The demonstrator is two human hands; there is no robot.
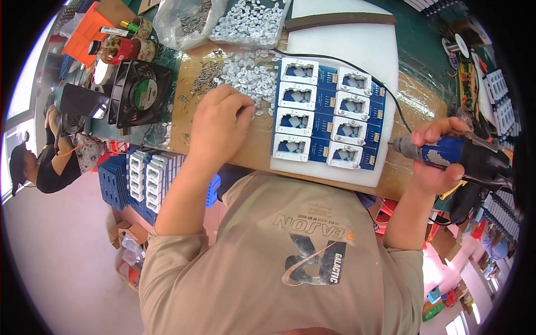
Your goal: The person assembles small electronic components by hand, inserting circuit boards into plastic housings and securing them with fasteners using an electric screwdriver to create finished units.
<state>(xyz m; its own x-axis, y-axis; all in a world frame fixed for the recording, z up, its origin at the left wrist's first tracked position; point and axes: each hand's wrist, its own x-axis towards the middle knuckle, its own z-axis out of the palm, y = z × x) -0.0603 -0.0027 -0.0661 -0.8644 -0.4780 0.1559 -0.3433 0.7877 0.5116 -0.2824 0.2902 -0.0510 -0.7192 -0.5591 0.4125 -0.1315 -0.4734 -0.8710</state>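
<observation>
My left hand (222, 120) is over the work mat with its fingers curled together, beside a loose pile of small white plastic pieces (245, 75). Whatever its fingertips hold is hidden. In my right hand (435, 177) lies a blue and black electric screwdriver (472, 159), its tip pointing left toward a blue circuit board panel (322, 120). Several white rectangular frames (294, 96) sit in two columns on that panel, with grey-white pieces inside their openings. Under the panel is a white foam sheet (363, 177). Small screws (202, 84) are scattered left of the white pieces.
A black fan (139, 94) stands at the left. Behind the pile are a clear bag of screws (187, 22) and a tray of white pieces (248, 22). A black cable (385, 89) crosses the foam. Stacked blue panels (114, 181) stand lower left; another person (58, 162) is beyond.
</observation>
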